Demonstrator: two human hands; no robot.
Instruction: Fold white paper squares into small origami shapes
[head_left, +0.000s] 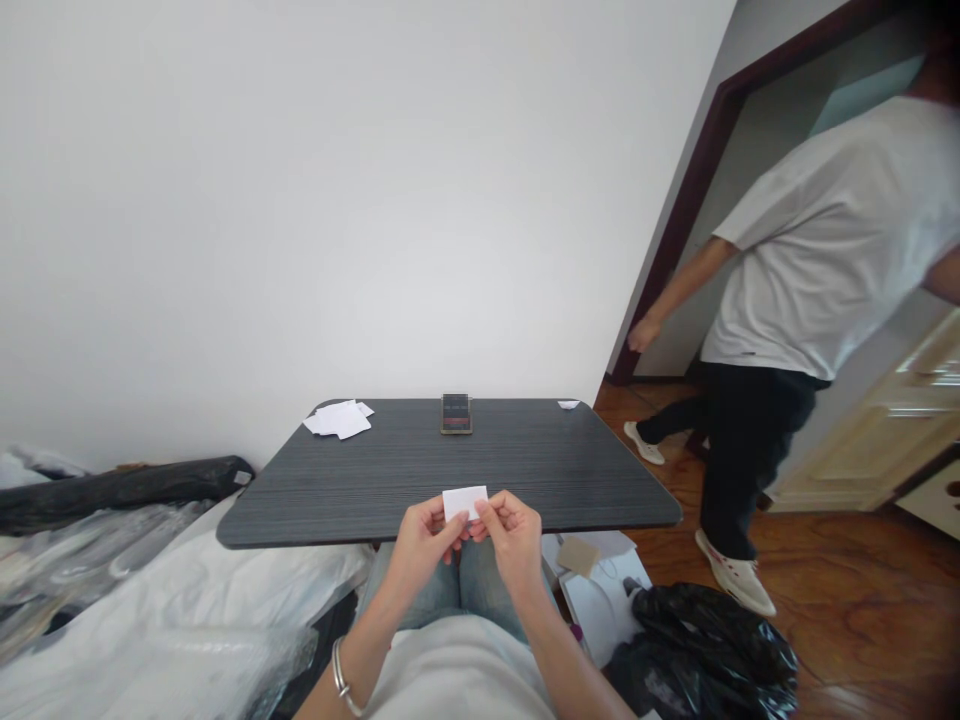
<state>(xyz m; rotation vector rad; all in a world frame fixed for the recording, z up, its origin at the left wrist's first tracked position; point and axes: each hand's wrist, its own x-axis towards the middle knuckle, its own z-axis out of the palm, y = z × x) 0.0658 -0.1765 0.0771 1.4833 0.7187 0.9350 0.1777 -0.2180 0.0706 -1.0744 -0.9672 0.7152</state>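
Pinching a small white piece of paper (465, 503) between both hands, we are holding it just above the near edge of the dark grey bench (525, 470). Our left hand (427, 548) is closing narrow on one side of the paper, and our right hand (511, 540) is closing narrow on the other side. The paper looks very light, thin and soft, so it can bend or crease easily. The best place to take hold is at its edges, with a gentle pinch. A silver bangle (341, 680) is sitting on our left wrist. At the far side of the bench, a pile of white paper (337, 418) is lying flat and a phone (456, 413) is standing up. Another person (787, 270) is walking by a doorway (750, 180) on the right.
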